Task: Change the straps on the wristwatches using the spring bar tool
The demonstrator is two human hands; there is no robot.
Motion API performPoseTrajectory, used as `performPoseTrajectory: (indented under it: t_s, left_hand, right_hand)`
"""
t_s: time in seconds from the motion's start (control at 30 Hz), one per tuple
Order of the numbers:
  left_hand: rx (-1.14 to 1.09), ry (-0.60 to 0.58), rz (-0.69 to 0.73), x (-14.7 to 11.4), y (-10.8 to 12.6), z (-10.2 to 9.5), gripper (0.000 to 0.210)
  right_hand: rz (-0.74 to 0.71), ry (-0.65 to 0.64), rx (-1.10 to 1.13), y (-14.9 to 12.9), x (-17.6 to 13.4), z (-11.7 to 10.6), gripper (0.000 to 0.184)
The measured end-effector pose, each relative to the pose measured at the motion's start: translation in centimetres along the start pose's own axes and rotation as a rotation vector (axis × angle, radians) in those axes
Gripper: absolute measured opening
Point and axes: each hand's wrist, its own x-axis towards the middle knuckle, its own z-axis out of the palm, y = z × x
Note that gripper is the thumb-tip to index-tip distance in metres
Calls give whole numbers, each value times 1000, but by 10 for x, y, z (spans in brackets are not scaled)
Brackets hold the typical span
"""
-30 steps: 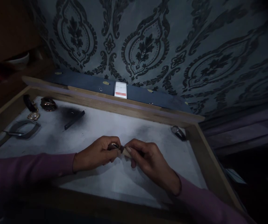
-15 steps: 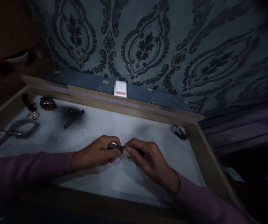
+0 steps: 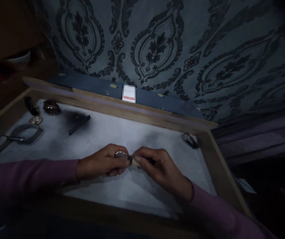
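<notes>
Over the white-lined wooden tray, my left hand [image 3: 110, 160] is closed around a round wristwatch [image 3: 121, 154], with the silvery rim showing above the thumb. My right hand [image 3: 162, 169] is closed too, pinching a short piece, dark near the case and pale by the fingertips, that looks like the watch strap [image 3: 135, 161]. Both hands nearly meet at the watch's right side. The fingers hide the rest of the strap, and dim light leaves the dial unclear.
Wooden walls [image 3: 142, 115] rim the tray. At its left lie a gold-toned watch [image 3: 35, 119], a dark brown-strapped watch [image 3: 51, 107], a grey strap loop [image 3: 29, 134] and a thin dark strip [image 3: 80, 125]. Another watch [image 3: 189, 140] lies at the right. A small white card [image 3: 129, 93] stands behind.
The watch has tilted slightly in my left hand, so its round face catches more light. Both hands keep their grip and nearly the same place; the view has shifted a little.
</notes>
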Motion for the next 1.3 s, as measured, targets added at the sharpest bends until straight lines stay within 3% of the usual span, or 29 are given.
performPoseTrajectory:
  t_s: [0.53,1.0,1.3]
  left_hand:
    - [-81,-30,-54,-3,0,1,32]
    - [-192,-57,-67,-1,-5,1,20]
    - [-235,-99,-95,-2,-8,1,25]
  right_hand:
    - [17,-46,11,-1,0,-1,26]
    - [13,-59,6,-1,0,-2,27]
    - [10,-94,0,-1,0,-3,28]
